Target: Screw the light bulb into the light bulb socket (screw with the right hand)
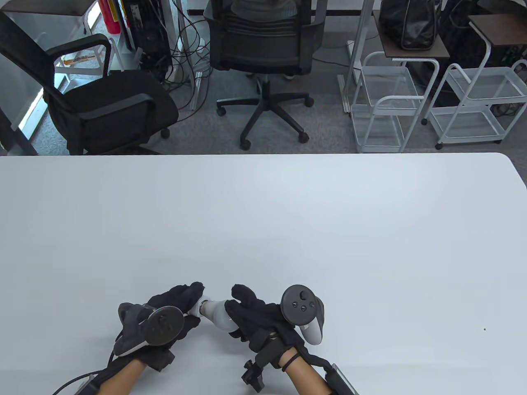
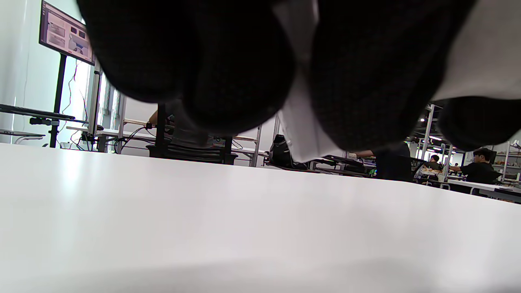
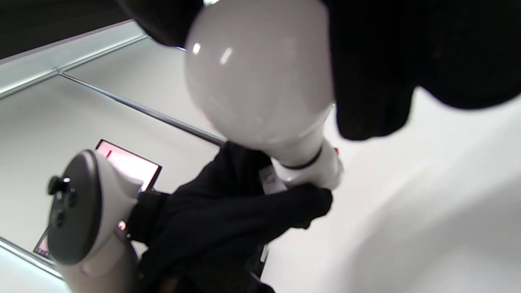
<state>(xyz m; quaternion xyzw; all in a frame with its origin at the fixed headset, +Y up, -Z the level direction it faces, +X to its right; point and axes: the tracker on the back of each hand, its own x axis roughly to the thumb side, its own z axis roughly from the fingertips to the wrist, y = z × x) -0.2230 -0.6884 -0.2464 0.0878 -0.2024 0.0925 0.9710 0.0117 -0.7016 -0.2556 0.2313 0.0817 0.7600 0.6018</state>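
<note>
Near the front edge of the white table point(image 1: 263, 230), two hands in black gloves meet. The right hand point(image 1: 257, 314) wraps its fingers around the round white light bulb point(image 1: 218, 312) and holds it tight. The left hand point(image 1: 164, 314) grips the white light bulb socket point(image 3: 321, 171), and its fingers hide most of it. The bulb's neck sits right at the socket, and both are held just above the table. Behind the table stand two black chairs point(image 1: 263, 53).

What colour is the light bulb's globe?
Plain glossy white; the light bulb shows best in the right wrist view.
</note>
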